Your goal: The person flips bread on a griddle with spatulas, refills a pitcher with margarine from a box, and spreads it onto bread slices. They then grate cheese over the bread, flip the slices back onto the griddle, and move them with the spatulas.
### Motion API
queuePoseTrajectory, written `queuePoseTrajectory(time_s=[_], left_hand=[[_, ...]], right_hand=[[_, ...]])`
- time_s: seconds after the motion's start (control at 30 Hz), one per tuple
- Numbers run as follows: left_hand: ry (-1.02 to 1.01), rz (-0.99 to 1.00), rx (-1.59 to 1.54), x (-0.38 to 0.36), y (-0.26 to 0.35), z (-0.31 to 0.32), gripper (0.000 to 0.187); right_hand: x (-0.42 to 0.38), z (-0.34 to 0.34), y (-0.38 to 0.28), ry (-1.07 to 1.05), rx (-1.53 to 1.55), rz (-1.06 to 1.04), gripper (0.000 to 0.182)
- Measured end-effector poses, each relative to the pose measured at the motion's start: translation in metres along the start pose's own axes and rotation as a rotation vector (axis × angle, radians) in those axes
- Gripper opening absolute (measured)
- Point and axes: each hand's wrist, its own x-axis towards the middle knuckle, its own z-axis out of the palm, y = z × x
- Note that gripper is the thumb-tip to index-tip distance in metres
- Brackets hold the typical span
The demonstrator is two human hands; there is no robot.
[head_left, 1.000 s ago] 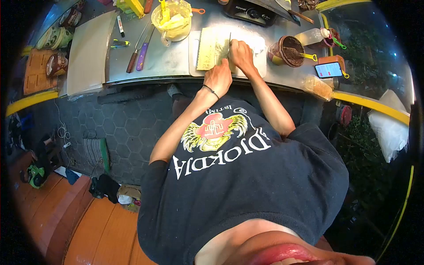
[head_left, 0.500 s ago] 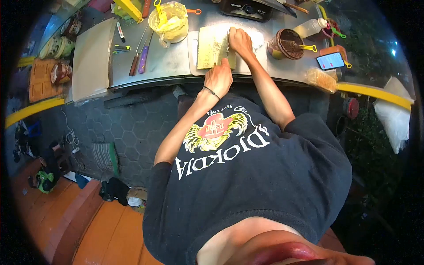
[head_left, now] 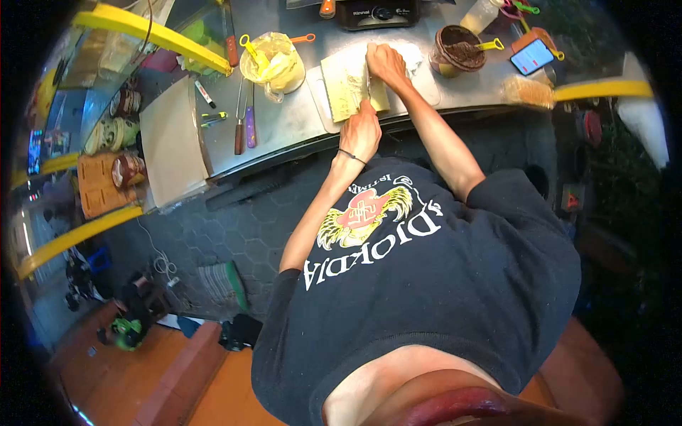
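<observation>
A flat yellow slab that looks like bread (head_left: 341,96) lies on a white cutting board (head_left: 318,89). A narrow knife (head_left: 369,86) stands along it, its blade running away from me. My left hand (head_left: 361,135) is closed at the near end of the knife, forefinger stretched along it. At the far end, my right hand (head_left: 386,62) is closed with its fingers against the blade. The handle is hidden by my fingers. Whitish crumbs or filling show on the slab beside the blade.
Left of the board stand a tub of pale yellow spread (head_left: 280,67), a purple-handled knife (head_left: 250,128) and a marker (head_left: 204,94). To the right are a tub of brown spread (head_left: 455,60), a phone (head_left: 531,57) and packaged bread (head_left: 527,92). A Rinnai stove (head_left: 376,13) stands behind.
The camera view has turned, so the table looks tilted and more shows at the left. Both hands stay on the knife at the slab; the slab now appears slightly turned.
</observation>
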Motion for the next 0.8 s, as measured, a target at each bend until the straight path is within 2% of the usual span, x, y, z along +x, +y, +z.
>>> queuePoseTrajectory(time_s=[0.1,0.17,0.3,0.33,0.37,0.43,0.47,0.5,0.53,0.57,0.67,0.73,0.77,0.8], left_hand=[[-0.033,-0.034,-0.041,-0.003,-0.003,-0.009,0.015],[-0.009,-0.052,-0.216,-0.004,-0.016,-0.010,0.017],[0.022,0.012,-0.353,-0.004,-0.024,-0.014,0.024],[0.108,0.114,-0.344,0.000,-0.037,0.001,0.026],[0.096,0.124,-0.348,0.001,-0.044,0.007,0.026],[-0.043,-0.024,-0.525,0.010,-0.059,0.013,0.027],[-0.079,-0.022,-0.690,0.011,-0.055,0.010,0.027],[-0.090,-0.011,-0.695,0.011,-0.052,0.008,0.027],[-0.159,-0.165,-0.893,0.009,-0.033,-0.011,0.026],[-0.234,-0.330,-1.082,0.005,-0.023,-0.022,0.025],[-0.279,-0.294,-1.104,0.005,-0.025,-0.029,0.024],[-0.313,-0.316,-1.101,-0.005,-0.028,-0.031,0.024],[-0.318,-0.308,-1.069,-0.008,-0.030,-0.031,0.024],[-0.321,-0.287,-1.039,-0.005,-0.031,-0.033,0.024]], right_hand=[[0.018,0.002,0.002,0.035,0.000,0.048,0.060],[0.007,-0.005,-0.008,0.032,-0.009,0.084,0.058],[-0.035,-0.013,-0.018,0.125,0.077,-0.033,0.047],[-0.042,-0.010,-0.020,0.125,0.073,-0.101,0.044],[-0.049,-0.010,-0.021,0.126,0.068,-0.166,0.042],[-0.056,-0.016,-0.026,0.164,0.090,-0.153,0.039],[-0.062,-0.020,-0.030,0.241,0.139,-0.257,0.037],[-0.068,-0.023,-0.029,0.309,0.183,-0.353,0.034],[-0.072,-0.023,-0.024,0.207,0.076,-0.429,0.035],[-0.079,-0.023,-0.019,0.215,0.071,-0.409,0.035],[-0.080,-0.027,-0.014,0.289,0.177,-0.494,0.034],[-0.088,-0.022,-0.007,0.142,0.225,-0.537,0.037],[-0.087,-0.014,0.006,0.153,0.232,-0.527,0.037],[-0.080,-0.009,0.022,0.134,0.515,-0.297,0.037]])
